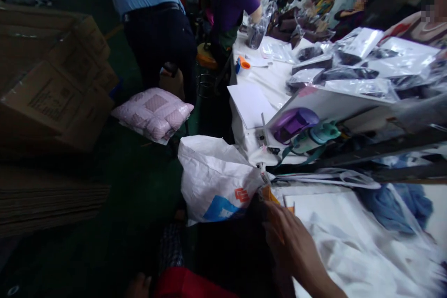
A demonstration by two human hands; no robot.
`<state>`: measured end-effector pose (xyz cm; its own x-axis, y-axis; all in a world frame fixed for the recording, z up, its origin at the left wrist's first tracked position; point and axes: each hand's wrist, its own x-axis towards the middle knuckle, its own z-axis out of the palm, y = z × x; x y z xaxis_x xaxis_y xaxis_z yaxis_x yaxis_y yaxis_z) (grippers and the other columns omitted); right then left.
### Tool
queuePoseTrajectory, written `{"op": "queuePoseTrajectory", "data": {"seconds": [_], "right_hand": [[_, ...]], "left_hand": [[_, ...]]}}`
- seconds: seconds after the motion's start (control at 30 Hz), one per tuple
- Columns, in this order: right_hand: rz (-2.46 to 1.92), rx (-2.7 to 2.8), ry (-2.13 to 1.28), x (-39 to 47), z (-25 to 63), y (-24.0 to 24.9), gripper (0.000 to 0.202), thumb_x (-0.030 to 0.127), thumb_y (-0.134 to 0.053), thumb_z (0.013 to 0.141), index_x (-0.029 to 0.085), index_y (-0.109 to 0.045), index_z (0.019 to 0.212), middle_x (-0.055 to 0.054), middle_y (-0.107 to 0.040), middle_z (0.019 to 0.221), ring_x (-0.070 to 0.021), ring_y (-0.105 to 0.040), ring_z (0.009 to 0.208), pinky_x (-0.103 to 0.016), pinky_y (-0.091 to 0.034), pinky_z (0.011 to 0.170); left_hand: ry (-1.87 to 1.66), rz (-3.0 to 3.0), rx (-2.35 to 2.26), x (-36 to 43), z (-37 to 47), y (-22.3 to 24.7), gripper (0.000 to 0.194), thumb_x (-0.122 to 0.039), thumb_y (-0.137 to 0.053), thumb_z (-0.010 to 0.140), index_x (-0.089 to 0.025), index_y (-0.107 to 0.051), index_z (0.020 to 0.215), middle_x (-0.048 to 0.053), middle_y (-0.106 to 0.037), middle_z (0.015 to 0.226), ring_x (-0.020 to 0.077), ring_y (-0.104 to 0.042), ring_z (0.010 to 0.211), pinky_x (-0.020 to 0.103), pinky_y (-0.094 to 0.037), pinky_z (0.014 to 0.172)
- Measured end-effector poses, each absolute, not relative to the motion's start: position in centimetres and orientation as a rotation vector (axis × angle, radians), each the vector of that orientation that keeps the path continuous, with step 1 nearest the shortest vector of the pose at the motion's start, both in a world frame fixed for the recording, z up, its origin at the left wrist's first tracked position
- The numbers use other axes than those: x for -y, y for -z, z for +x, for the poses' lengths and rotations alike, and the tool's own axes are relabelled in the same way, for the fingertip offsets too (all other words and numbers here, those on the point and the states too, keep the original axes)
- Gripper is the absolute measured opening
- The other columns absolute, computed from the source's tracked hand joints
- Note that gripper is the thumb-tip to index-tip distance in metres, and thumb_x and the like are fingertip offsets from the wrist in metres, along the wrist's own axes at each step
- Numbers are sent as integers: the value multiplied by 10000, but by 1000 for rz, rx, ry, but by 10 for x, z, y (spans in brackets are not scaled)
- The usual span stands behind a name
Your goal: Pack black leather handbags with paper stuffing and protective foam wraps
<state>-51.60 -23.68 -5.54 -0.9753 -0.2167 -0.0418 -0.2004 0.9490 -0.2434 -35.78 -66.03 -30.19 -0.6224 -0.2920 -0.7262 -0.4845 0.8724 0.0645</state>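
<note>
Near: the left hand [138,285] is low, beside the red sleeve [188,284]; its grip cannot be determined. The right hand [289,237], fingers together and extended, lies against dark material [256,219] at the left edge of the near bench [314,190]; whether it grips cannot be determined.

Beyond: the white sack [216,181] sits beside the far bench's near-left corner, mouth upward. Hazard: its slack rim may fold inward if pushed. The bottle [316,137] lies tilted at that bench's near edge, strap [284,154] overhanging; a snagged strap could pull it off.

Farther: the pink package [153,114] could slip if its support is bumped.
</note>
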Motion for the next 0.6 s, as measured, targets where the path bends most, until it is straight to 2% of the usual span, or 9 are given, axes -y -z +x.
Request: {"op": "queuePoseTrajectory", "data": {"seconds": [0.1,0.17,0.2,0.27,0.33,0.37,0.43,0.5,0.6], "right_hand": [[-642,-2964,352,321,-640,85,751,344,-580,814,208,-187,1439,-125,-354,1425,-288,-335,1290,-459,-308,1051],[-625,-2851,272,360,-701,107,840,317,-645,764,163,-168,1437,-170,-385,1393,-302,-348,1277,-469,-285,1041],[-576,-2771,221,372,-720,117,784,304,-634,774,147,-216,1418,-180,-453,1334,-300,-400,1238,-460,-303,1019],[-479,-2620,159,385,-732,133,504,274,-548,835,137,-407,1300,-161,-600,1142,-277,-534,1096,-411,-379,934],[-429,-2517,156,389,-717,139,242,221,-436,885,154,-558,1083,-121,-668,948,-241,-620,921,-343,-440,812],[-432,-2488,169,390,-704,138,212,191,-403,889,162,-582,999,-108,-674,896,-229,-635,866,-320,-452,764],[-459,-2447,180,392,-676,130,217,139,-388,867,169,-589,942,-100,-673,876,-224,-643,830,-307,-460,720],[-484,-2400,193,396,-656,118,214,135,-416,838,159,-597,950,-110,-675,885,-238,-648,831,-319,-470,708],[-430,-2222,235,397,-658,107,272,348,-499,830,131,-651,886,-153,-688,839,-290,-660,823,-348,-488,678]], "left_hand": [[-566,-461,-2428,686,-452,277,314,-263,-300,842,-239,-606,911,59,-677,1036,224,-620,1027,346,-480,900],[-794,-316,-2571,691,-526,240,312,-304,-278,881,-227,-568,965,64,-665,1042,209,-628,990,341,-495,870],[-882,-212,-2653,688,-562,217,290,-329,-303,887,-225,-555,987,63,-659,1047,212,-621,994,350,-493,871],[-1017,23,-2766,671,-630,165,262,-328,-336,896,-219,-536,1026,69,-645,1053,208,-605,1008,349,-484,877],[-1094,291,-2775,642,-687,118,253,-286,-330,909,-219,-520,1062,65,-633,1060,188,-594,1017,324,-474,886],[-1105,438,-2747,624,-710,100,257,-266,-322,914,-214,-513,1076,69,-627,1068,182,-586,1029,318,-465,900],[-989,712,-2625,585,-747,84,294,-223,-287,921,-203,-496,1127,84,-621,1091,177,-582,1036,313,-461,902],[-606,897,-2428,546,-772,95,338,-164,-278,907,-167,-493,1169,121,-616,1126,196,-591,1035,335,-463,900],[-178,969,-2100,504,-789,145,321,-130,-456,805,-72,-575,1098,193,-667,1016,279,-640,938,372,-515,780]]}}
